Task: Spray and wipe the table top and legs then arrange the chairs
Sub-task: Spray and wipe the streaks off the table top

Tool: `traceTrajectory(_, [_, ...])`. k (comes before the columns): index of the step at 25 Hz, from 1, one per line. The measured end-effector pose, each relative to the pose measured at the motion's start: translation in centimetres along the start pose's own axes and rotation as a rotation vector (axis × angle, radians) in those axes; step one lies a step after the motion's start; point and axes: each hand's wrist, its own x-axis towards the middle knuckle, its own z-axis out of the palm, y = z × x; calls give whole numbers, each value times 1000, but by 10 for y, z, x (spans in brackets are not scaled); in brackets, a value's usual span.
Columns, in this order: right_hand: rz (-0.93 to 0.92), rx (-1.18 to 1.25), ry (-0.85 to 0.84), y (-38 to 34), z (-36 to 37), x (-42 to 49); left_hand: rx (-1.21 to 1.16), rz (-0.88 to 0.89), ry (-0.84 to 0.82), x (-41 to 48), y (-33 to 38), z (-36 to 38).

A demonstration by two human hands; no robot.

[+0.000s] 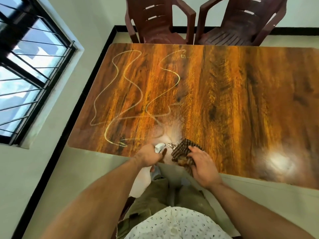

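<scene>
A glossy wood-grain table (224,100) fills the middle of the view. Wavy lines of liquid (131,94) and a fan of fine spray (172,130) lie on its left half. My left hand (148,155) grips a white spray bottle (159,147) at the near edge, its nozzle aimed over the tabletop. Beside it my right hand (203,166) holds a brown striped cloth (183,152) against the table's near edge. Two dark red plastic chairs (158,19) (241,23) stand at the far side.
A barred window (29,66) is in the wall on the left. A black skirting line (82,94) runs along the floor beside the table's left end. Pale floor shows between me and the table.
</scene>
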Motion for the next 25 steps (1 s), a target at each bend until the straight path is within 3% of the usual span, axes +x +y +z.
traceTrajectory(3, [553,135,199,-34,0,52,-57,-34,-28,7,-10,-17])
traceTrajectory(4, [575,106,165,-51,7,65,-52,-47,-48,10,-12,-22])
traceTrajectory(5, [470,30,106,-67,17,70,-48,-47,-58,13,-13,-29])
traceTrajectory(8, [-204,-143,-247,-75,23,44,-18,-6,-38,30,-8,-51])
traceTrajectory(9, [-327,-180,-333,-61,11,45,2,7,-25,39,-8,-60])
traceTrajectory(11, [-287,-255,-332,-37,-3,74,24,22,-38,53,-6,-79])
traceTrajectory(14, [288,-202,-46,-48,-6,122,36,48,-60,76,-10,-100])
traceTrajectory(15, [363,-216,-12,-67,5,128,27,70,-74,80,-7,-105])
traceTrajectory(16, [315,-222,-23,-90,20,125,25,86,-98,84,-4,-111])
traceTrajectory(18, [-7,-236,-190,-120,39,98,2,113,-128,83,8,-122])
traceTrajectory(20, [-128,-277,-275,-100,22,95,11,146,-146,87,17,-127])
traceTrajectory(21, [-50,-286,-238,-84,14,110,18,159,-161,90,20,-129])
traceTrajectory(24, [535,-202,-29,-65,-11,172,-11,160,-165,103,27,-136])
traceTrajectory(25, [598,-185,-21,-73,-13,187,-32,163,-176,107,31,-139])
